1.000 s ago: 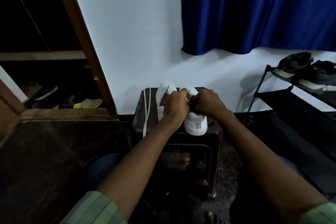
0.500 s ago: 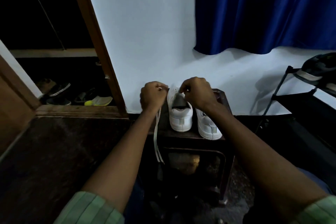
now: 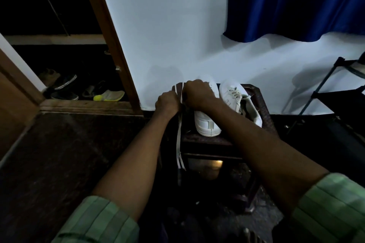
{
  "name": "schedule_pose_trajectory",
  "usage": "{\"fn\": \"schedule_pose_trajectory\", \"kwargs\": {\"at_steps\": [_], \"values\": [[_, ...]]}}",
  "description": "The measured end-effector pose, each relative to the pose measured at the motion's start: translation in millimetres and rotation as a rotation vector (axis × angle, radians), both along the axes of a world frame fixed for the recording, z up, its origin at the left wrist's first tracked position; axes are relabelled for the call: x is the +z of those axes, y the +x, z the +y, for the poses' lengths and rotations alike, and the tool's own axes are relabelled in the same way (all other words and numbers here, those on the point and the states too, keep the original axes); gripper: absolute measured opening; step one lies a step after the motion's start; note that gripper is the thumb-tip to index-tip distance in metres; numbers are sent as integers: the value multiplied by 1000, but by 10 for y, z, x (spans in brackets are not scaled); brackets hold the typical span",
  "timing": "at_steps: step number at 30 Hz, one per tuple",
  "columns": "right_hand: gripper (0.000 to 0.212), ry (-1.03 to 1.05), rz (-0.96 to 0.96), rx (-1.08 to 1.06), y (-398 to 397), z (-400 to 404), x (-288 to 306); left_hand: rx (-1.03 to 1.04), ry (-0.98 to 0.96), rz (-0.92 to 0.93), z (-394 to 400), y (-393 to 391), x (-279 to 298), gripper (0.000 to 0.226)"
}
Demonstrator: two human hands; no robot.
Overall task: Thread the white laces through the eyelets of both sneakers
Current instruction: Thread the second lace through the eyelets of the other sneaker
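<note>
Two sneakers (image 3: 209, 122) on stool (image 3: 262, 104); both hands' fingers curled, L hand (image 3: 166, 104) & R hand (image 3: 198, 94) pinching one lace (image 3: 178, 140).

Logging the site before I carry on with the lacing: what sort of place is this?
Most likely a home entryway or shoe corner. Worn shoes lie in a low wooden recess on the left, a black shoe rack stands on the right, and the white sneakers sit on a small dark stool against the wall.

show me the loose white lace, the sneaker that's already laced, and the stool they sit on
loose white lace (image 3: 179, 140), head view, on the strands hanging off the stool's left edge
laced sneaker (image 3: 233, 94), head view, on its laced front
stool (image 3: 266, 116), head view, on the bare right rim of its top
</note>
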State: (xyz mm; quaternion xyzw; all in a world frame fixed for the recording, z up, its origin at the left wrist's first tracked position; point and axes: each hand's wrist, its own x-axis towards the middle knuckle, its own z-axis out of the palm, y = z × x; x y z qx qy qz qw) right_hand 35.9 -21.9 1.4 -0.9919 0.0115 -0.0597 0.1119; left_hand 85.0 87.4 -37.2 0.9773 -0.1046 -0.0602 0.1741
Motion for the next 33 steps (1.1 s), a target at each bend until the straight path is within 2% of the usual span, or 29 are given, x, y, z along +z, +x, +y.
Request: {"fn": "schedule_pose_trajectory", "kwargs": {"at_steps": [5, 9, 11, 13, 15, 17, 20, 23, 25, 27, 30, 33], "values": [[19, -98, -161, 11, -143, 72, -122, 17, 22, 31, 108, -62, 67, 31], [14, -45, -369, 24, -378, 215, -154, -43, 53, 35, 104, -151, 88, 15], [18, 20, -512, 8, -561, 285, -238, -72, 9, 134, 126, -140, 110, 13], [17, 217, -543, -55, -715, 326, -355, -66, -209, 271, 177, -132, 175, 9], [11, 454, -506, -138, -800, 356, -440, 39, -594, 393, 239, -135, 276, 17], [21, 587, -440, -179, -813, 414, -444, 48, -881, 464, 270, -180, 375, 15], [31, 734, -296, -267, -704, 508, -342, -15, -1182, 517, 270, -255, 448, 11], [26, 980, -179, -249, -558, 470, -256, -38, -1363, 480, 324, -291, 499, 11], [35, 1196, -110, -184, -518, 391, -146, -9, -1343, 411, 358, -313, 500, 19], [37, 1381, -127, -196, -530, 325, 32, -45, -1212, 363, 376, -367, 508, 35], [40, 1498, -180, -254, -455, 180, 282, -179, -1033, 411, 365, -483, 552, 46], [39, 1568, -209, -291, -387, 4, 461, -236, -1019, 465, 328, -549, 542, 50]]}}
